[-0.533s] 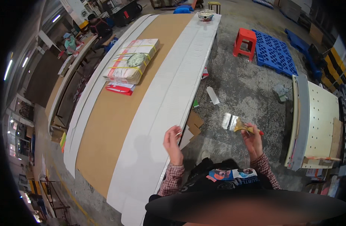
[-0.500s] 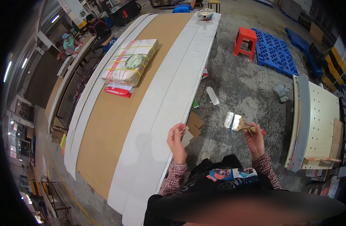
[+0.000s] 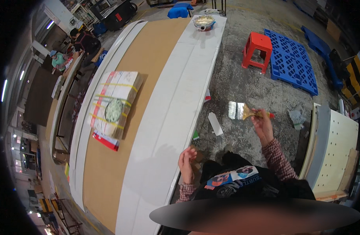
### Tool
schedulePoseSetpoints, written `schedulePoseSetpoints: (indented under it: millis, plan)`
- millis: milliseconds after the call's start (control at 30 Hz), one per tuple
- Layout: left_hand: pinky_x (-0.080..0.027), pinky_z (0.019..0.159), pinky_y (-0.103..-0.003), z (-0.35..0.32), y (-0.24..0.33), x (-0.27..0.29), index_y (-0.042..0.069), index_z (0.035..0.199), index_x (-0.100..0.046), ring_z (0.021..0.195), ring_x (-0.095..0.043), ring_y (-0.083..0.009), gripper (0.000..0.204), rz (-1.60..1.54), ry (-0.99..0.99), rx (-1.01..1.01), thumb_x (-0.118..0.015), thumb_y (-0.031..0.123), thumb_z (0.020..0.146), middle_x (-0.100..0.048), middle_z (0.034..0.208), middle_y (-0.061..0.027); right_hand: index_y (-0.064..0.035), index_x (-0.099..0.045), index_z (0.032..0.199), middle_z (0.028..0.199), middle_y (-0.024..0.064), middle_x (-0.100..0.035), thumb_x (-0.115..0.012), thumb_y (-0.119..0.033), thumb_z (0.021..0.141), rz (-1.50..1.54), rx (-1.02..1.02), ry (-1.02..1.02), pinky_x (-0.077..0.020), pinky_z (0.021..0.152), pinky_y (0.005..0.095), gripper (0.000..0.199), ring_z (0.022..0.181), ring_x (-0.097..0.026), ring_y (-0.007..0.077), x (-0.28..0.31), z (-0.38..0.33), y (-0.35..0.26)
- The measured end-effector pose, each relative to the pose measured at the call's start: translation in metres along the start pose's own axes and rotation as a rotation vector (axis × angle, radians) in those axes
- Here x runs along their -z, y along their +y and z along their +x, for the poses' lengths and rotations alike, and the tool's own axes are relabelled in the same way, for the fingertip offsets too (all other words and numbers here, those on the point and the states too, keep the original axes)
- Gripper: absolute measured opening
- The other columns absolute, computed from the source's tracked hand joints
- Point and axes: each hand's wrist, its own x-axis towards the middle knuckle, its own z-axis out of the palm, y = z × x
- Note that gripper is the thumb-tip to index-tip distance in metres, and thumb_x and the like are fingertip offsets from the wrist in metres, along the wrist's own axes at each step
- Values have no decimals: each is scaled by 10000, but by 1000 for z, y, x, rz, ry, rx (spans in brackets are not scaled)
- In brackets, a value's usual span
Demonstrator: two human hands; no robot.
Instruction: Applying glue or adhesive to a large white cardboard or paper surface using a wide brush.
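My right hand (image 3: 263, 125) is closed round the wooden handle of a wide flat paintbrush (image 3: 240, 111). The brush lies level above the floor, its pale bristles to the left and its red handle tip to the right. My left hand (image 3: 186, 161) hovers by the near right edge of a long table (image 3: 160, 129) covered in white and brown sheeting. Its fingers are curled together; whatever they may hold cannot be made out. At the table's far end stands a bowl (image 3: 204, 23) with pale, smeared contents. A yellow-strapped bundle (image 3: 123, 84) lies on the brown strip, with a round patterned piece (image 3: 113, 110) on top.
A red stool (image 3: 257, 51) and a blue plastic pallet (image 3: 292, 60) stand to the right. A white strip (image 3: 215, 124) and crumpled plastic (image 3: 296, 118) lie on the floor. At right leans a perforated cream panel (image 3: 336, 149). Two people (image 3: 86, 43) sit at another table, far left.
The view has shifted, so the bundle sits lower and farther left and the far bowl shows more fully. My right hand has raised the brush slightly; my left stays by the table edge.
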Motion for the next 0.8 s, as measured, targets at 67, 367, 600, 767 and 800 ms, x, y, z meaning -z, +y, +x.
schedulePoseSetpoints:
  millis: [67,367,600,767,800]
  plan:
    - [-473,799,-281,21,4,-16,-11,1148,-529,893,-600,-168,329,-64,46,-52,-439,245,962,-615,1009,-103,-51,-559,997,969,67,-610,-521,-256,931,-109,22,-35,-500,744,290,219,820,-581,139,-35,60,-7]
    - [-476,785,-301,147,36,-84,-8,1140,-530,885,-600,-187,336,-107,194,-79,-450,261,956,-612,989,-112,1,-530,1023,933,73,-584,-539,-257,920,-114,19,-74,-527,746,307,278,793,-605,171,-137,289,-10]
    - [-471,787,-288,240,90,-133,-19,1126,-548,894,-600,-176,308,26,356,-295,-432,214,963,-621,993,-119,2,-556,1089,1005,79,-586,-571,-247,899,-437,591,-310,-544,703,307,313,775,-605,153,-254,524,-84]
    - [-474,768,-287,271,90,-191,-8,1127,-544,887,-603,-176,328,62,602,-306,-444,255,960,-621,1001,-114,-9,-617,1024,881,79,-635,-616,-273,865,-891,788,-527,-514,629,302,308,729,-609,143,-348,707,-103]
    - [-477,759,-287,274,89,-205,1,1140,-538,883,-606,-180,339,46,673,-245,-454,273,955,-620,1003,-109,-7,-635,987,839,96,-647,-635,-290,848,-1156,796,-482,-499,621,322,315,721,-615,163,-357,738,-102]
